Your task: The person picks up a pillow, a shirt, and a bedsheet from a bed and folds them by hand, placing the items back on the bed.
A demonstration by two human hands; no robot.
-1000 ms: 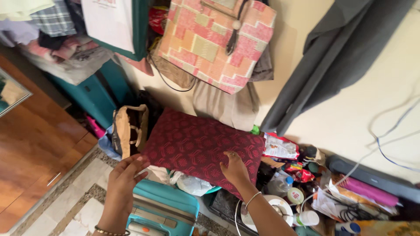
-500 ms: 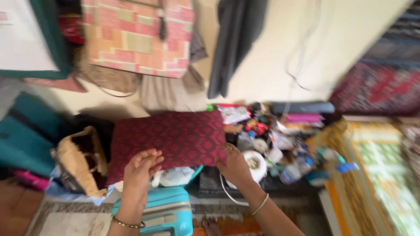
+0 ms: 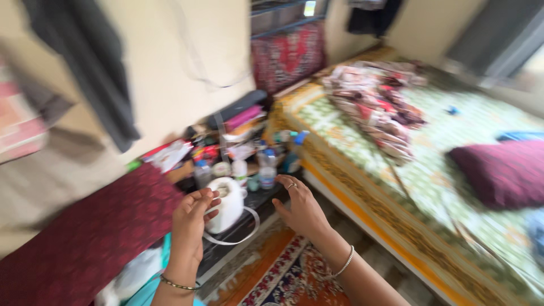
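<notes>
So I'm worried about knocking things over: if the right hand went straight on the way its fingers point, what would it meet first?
Probably the small bottles standing on the cluttered low shelf just beyond the right hand. The fingers point up and slightly left toward them. The picture is blurred and depth is unclear, so this is only a guess.

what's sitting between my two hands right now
In the head view, a white round appliance with its white cord shows between the left hand and right hand, lower down on a dark surface; neither hand touches it.
</notes>
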